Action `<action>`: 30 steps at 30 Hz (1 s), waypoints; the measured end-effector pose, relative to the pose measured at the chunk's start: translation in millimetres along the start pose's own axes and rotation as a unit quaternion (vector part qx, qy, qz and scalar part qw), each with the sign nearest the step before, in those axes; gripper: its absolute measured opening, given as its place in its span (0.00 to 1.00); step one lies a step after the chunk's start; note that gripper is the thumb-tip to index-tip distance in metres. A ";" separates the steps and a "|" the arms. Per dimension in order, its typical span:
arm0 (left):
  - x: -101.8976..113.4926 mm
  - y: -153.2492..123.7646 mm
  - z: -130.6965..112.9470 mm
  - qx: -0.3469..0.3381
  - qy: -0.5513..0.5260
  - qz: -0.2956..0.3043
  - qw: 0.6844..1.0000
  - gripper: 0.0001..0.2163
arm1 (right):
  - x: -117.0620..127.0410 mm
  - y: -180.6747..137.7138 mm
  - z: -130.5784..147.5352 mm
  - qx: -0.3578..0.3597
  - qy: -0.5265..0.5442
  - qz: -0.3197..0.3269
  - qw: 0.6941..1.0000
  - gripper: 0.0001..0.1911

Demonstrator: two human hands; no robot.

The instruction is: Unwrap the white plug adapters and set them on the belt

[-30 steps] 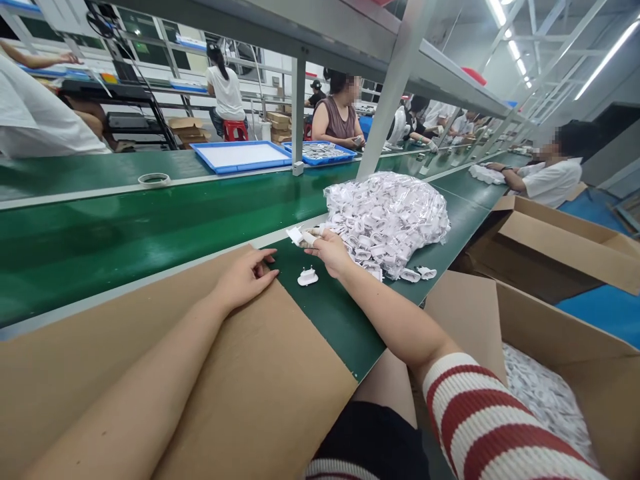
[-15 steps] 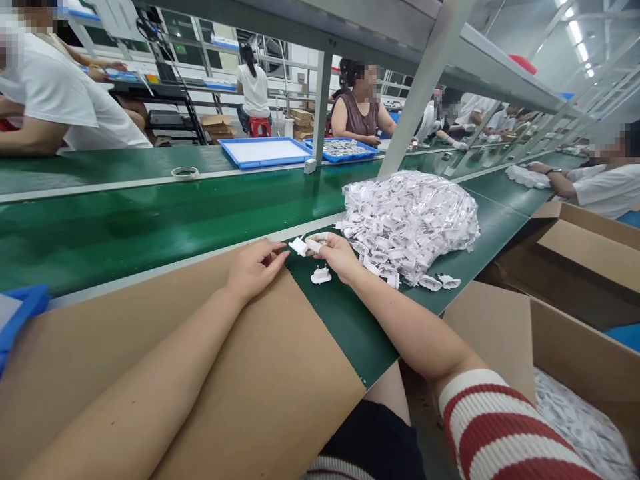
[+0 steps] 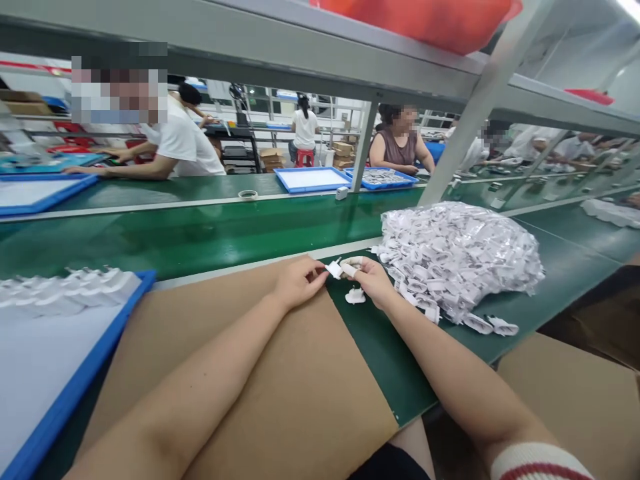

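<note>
My right hand (image 3: 369,278) pinches a small white plug part (image 3: 334,269) between taped fingertips. My left hand (image 3: 296,281) rests on a brown cardboard sheet (image 3: 280,393), and its fingertips meet the same part from the left. A second white plug part (image 3: 355,295) lies on the green bench just below my right hand. To the right sits a heap of white plug parts in clear wrap (image 3: 457,257), with two loose ones (image 3: 490,325) at its near edge.
A blue tray (image 3: 70,393) holding a row of white parts (image 3: 65,290) sits at the near left. A green conveyor belt (image 3: 200,233) runs across behind, with a tape roll (image 3: 247,195) and blue trays (image 3: 313,179) beyond. Other people sit opposite. A cardboard box (image 3: 575,393) stands at my right.
The camera has swung left, bringing the blue tray into view. My left hand has slid right until its fingertips reach the plug part held in my right hand.
</note>
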State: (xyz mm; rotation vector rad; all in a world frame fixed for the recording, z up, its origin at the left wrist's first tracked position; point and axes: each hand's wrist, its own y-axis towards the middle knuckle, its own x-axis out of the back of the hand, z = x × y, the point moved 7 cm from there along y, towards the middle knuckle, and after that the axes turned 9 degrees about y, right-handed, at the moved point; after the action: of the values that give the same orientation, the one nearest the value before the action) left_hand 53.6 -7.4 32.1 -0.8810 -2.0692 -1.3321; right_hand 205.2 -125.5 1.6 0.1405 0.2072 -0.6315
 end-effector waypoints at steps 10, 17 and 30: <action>-3.3 -6.7 -0.5 0.006 0.005 0.018 1.000 0.10 | -10.0 -12.5 2.2 -0.004 -0.054 0.034 0.998 0.27; -6.5 -10.6 -1.2 0.019 -0.001 0.015 1.000 0.09 | -1.8 -17.1 -10.2 -0.054 -0.078 0.027 0.995 0.27; -11.5 -12.8 2.1 0.056 -0.019 0.035 0.998 0.07 | 0.9 -25.4 -16.4 -0.052 -0.089 -0.002 0.995 0.28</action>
State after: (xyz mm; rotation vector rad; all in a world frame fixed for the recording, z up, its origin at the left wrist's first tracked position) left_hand 51.2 -12.1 15.6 -0.9279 -2.0995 -1.1594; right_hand 188.3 -143.1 -16.2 -0.0175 0.0672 -0.6327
